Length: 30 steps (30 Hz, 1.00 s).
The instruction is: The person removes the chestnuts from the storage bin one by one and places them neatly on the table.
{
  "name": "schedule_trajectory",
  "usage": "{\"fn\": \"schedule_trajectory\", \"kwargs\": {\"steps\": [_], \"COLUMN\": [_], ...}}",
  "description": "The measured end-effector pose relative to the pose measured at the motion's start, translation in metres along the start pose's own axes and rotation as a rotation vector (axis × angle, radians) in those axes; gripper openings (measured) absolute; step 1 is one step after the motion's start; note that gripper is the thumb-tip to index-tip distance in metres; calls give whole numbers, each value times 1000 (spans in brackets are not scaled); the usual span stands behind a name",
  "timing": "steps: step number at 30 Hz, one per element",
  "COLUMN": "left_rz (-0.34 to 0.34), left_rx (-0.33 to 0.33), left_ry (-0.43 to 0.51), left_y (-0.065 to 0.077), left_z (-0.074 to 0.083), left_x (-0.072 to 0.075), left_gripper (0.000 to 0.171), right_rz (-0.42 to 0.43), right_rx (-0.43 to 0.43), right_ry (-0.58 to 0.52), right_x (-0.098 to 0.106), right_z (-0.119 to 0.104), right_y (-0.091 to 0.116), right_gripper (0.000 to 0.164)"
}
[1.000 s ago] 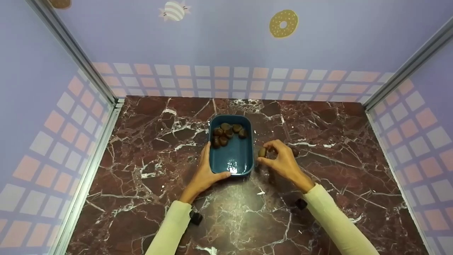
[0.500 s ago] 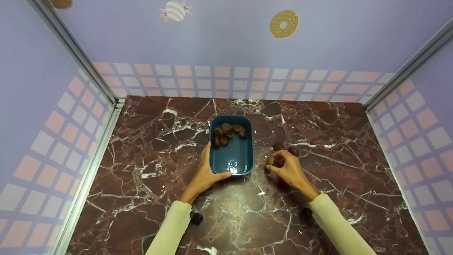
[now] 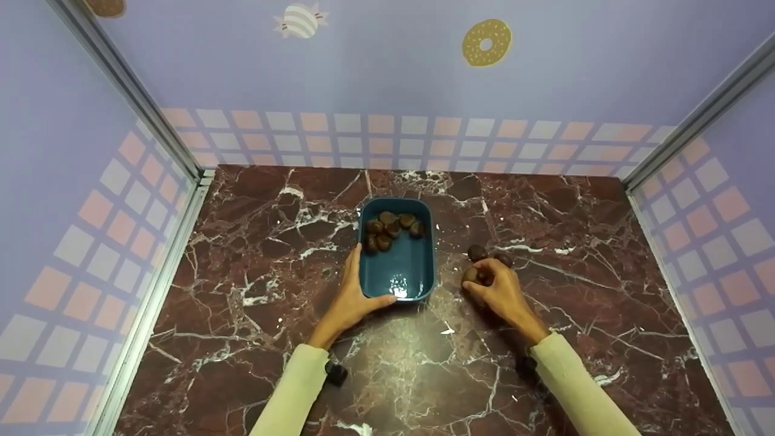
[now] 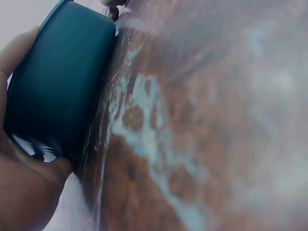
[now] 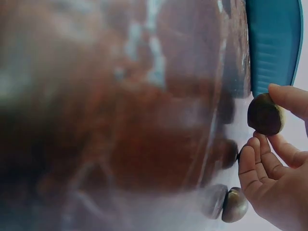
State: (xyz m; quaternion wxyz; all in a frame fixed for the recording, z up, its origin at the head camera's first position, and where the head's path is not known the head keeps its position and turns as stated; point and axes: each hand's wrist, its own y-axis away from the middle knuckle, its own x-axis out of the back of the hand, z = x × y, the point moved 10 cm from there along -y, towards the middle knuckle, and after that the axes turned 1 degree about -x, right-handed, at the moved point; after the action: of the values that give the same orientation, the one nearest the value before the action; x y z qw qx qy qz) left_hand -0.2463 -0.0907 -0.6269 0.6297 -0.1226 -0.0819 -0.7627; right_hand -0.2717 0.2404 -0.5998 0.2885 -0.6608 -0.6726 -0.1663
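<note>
A deep blue rectangular dish [image 3: 387, 272] stands near the middle of the table, with several brown chestnuts [image 3: 392, 229] gathered at its far end. My left hand [image 3: 354, 293] holds the dish by its near left corner, fingers along the left side and thumb over the front rim. To the right of the dish, my right hand [image 3: 504, 295] pinches a chestnut [image 5: 265, 115] between thumb and fingertips. Just beyond that hand lie a dark chestnut [image 3: 477, 252] and another chestnut [image 3: 503, 259], partly covered by the fingers in the head view.
The table [image 3: 254, 363] has a glossy dark red marble pattern. Purple walls [image 3: 387, 72] with a checkered band enclose it at the back and both sides. A dark wrist camera [image 3: 336, 372] sits at the left cuff.
My right hand has moved right and slightly nearer, away from the dish, with the chestnut in its fingers. The dark chestnut beyond it has come into view. The left hand and dish have stayed put.
</note>
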Motion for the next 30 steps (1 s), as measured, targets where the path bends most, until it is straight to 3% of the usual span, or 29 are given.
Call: {"fn": "schedule_trajectory", "kwargs": {"steps": [10, 17, 30], "left_rz": [5, 0, 6], "left_rx": [6, 8, 1], "left_ry": [-11, -1, -29], "left_y": [0, 0, 0], "left_z": [-2, -3, -1], "left_x": [1, 0, 0], "left_gripper": [147, 145, 145], "right_rz": [19, 24, 38], "right_rx": [-73, -75, -9], "right_ry": [-58, -92, 24], "right_x": [1, 3, 15], "right_z": [14, 20, 21], "right_y": [2, 3, 9], "right_gripper": [39, 38, 40]}}
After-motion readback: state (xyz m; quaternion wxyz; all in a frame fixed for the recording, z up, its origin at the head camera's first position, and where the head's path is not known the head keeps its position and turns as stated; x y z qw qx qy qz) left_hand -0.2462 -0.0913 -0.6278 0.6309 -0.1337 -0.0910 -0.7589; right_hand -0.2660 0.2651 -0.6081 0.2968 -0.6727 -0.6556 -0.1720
